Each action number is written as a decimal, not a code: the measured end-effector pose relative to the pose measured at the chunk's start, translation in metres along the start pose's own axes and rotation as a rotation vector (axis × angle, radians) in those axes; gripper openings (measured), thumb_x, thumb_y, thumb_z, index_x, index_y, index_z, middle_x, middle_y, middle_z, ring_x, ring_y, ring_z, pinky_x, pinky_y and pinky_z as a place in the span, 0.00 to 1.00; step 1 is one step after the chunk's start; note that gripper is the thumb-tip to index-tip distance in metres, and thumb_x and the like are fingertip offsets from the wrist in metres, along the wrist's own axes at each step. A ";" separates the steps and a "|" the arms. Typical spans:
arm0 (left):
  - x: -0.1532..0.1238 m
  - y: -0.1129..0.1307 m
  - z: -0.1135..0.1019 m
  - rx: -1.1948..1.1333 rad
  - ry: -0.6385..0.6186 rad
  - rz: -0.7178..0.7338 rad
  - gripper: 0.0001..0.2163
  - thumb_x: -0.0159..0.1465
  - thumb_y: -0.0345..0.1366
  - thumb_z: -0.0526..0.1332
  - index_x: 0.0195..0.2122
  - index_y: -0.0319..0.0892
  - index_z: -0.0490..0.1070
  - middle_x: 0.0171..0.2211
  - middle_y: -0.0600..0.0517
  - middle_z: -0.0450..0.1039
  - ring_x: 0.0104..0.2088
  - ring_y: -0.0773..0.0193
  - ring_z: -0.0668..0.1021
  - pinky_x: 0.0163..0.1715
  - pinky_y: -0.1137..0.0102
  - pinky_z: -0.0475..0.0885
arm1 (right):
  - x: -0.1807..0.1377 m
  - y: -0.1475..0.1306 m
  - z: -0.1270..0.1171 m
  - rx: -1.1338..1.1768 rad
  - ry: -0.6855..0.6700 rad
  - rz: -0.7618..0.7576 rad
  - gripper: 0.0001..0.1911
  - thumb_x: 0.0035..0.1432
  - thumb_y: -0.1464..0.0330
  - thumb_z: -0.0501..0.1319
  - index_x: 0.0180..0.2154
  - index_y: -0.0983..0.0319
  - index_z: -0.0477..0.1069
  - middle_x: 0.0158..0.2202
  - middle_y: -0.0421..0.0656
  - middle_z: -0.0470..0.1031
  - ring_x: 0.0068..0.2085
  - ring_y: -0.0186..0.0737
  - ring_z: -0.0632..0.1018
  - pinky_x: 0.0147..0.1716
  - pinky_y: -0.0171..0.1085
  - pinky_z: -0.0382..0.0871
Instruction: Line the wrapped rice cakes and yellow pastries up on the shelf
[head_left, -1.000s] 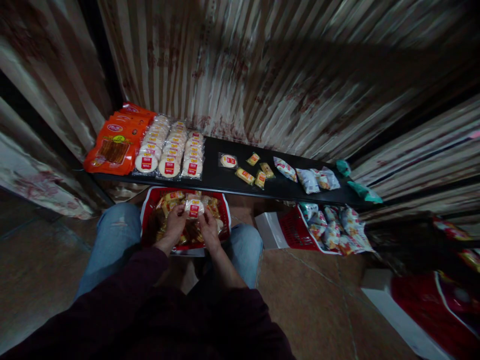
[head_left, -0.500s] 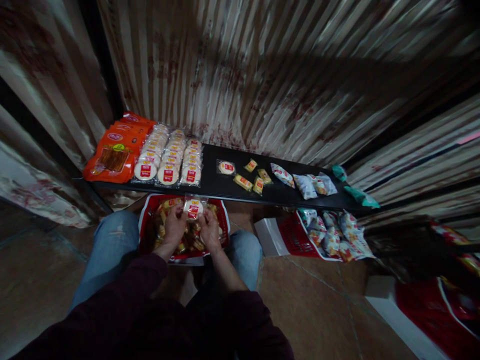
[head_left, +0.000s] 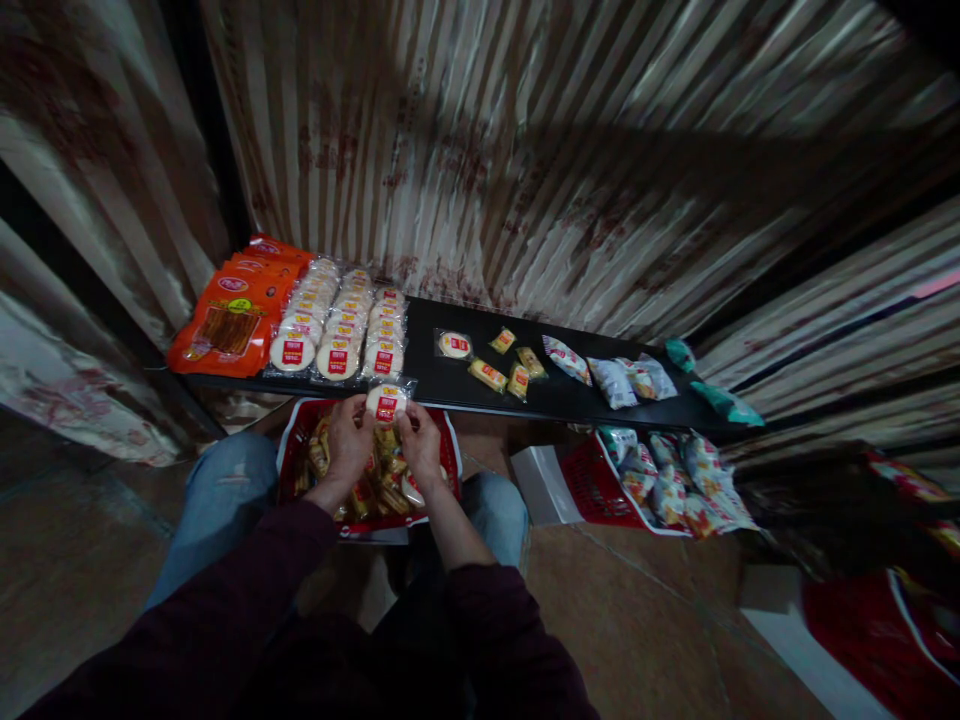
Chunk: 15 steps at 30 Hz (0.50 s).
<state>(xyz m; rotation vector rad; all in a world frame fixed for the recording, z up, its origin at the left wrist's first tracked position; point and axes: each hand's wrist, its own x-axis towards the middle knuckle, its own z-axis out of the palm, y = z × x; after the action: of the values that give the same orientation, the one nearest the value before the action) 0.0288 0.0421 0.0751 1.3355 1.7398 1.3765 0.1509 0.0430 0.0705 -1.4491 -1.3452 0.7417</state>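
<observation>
My left hand (head_left: 347,438) and my right hand (head_left: 420,444) both pinch one clear packet with a round white rice cracker and red label (head_left: 386,401). They hold it at the front edge of a black shelf (head_left: 442,380), just before three rows of the same cracker packets (head_left: 341,325). Below my hands, between my knees, sits a red basket (head_left: 295,450) full of mixed snack packets.
Orange snack bags (head_left: 232,310) lie at the shelf's left end. A single cracker packet (head_left: 454,345), small yellow packets (head_left: 506,362) and white and green packets (head_left: 630,375) lie further right. A second red basket (head_left: 592,475) with packets stands on the tiled floor at the right.
Both hands have lifted the cracker packet out of the red basket and carried it up and forward to the shelf's front edge.
</observation>
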 end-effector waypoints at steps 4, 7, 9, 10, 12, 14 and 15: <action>0.005 0.004 0.000 0.019 0.031 0.067 0.11 0.58 0.34 0.55 0.41 0.41 0.70 0.38 0.46 0.71 0.38 0.59 0.75 0.42 0.61 0.71 | 0.006 -0.003 0.002 -0.006 0.006 0.016 0.14 0.56 0.63 0.56 0.41 0.63 0.73 0.38 0.45 0.78 0.38 0.40 0.77 0.40 0.37 0.69; 0.009 0.009 0.000 0.023 0.032 0.104 0.12 0.58 0.32 0.53 0.42 0.42 0.70 0.38 0.47 0.71 0.38 0.60 0.74 0.43 0.62 0.71 | 0.011 -0.006 0.002 -0.029 0.020 0.021 0.15 0.56 0.63 0.56 0.41 0.62 0.73 0.37 0.44 0.78 0.37 0.40 0.77 0.40 0.37 0.69; 0.010 0.012 -0.001 0.040 0.024 0.120 0.13 0.57 0.30 0.53 0.42 0.42 0.70 0.38 0.47 0.71 0.39 0.60 0.74 0.43 0.62 0.71 | 0.015 -0.010 0.002 -0.045 0.027 0.019 0.15 0.56 0.62 0.56 0.42 0.63 0.73 0.37 0.44 0.78 0.37 0.40 0.77 0.40 0.37 0.69; 0.011 0.013 -0.001 0.059 0.023 0.130 0.13 0.57 0.30 0.53 0.42 0.42 0.70 0.38 0.47 0.72 0.39 0.59 0.74 0.44 0.61 0.71 | 0.018 -0.011 0.002 -0.052 0.032 0.020 0.16 0.56 0.62 0.56 0.42 0.63 0.73 0.37 0.44 0.78 0.36 0.39 0.77 0.39 0.36 0.68; 0.013 0.016 -0.001 0.106 0.025 0.164 0.14 0.56 0.29 0.53 0.43 0.41 0.70 0.40 0.47 0.72 0.42 0.57 0.73 0.46 0.60 0.69 | 0.024 -0.014 0.003 -0.061 0.038 0.023 0.16 0.56 0.62 0.55 0.42 0.63 0.73 0.36 0.44 0.78 0.36 0.39 0.76 0.39 0.36 0.68; 0.015 0.019 -0.002 0.154 0.033 0.206 0.16 0.56 0.28 0.53 0.44 0.41 0.70 0.43 0.46 0.72 0.45 0.56 0.72 0.49 0.59 0.67 | 0.031 -0.016 0.004 -0.073 0.036 0.014 0.16 0.57 0.62 0.55 0.42 0.63 0.73 0.37 0.44 0.78 0.36 0.39 0.76 0.40 0.36 0.68; 0.016 0.021 -0.002 0.177 0.039 0.226 0.16 0.56 0.28 0.53 0.45 0.40 0.70 0.44 0.45 0.72 0.46 0.55 0.72 0.50 0.59 0.66 | 0.035 -0.017 0.004 -0.084 0.032 0.004 0.16 0.57 0.62 0.55 0.42 0.63 0.73 0.37 0.44 0.78 0.37 0.39 0.76 0.41 0.36 0.68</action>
<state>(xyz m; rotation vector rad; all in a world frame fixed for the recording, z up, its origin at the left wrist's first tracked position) 0.0288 0.0559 0.0978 1.6545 1.8161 1.4023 0.1480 0.0762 0.0910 -1.5238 -1.3632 0.6683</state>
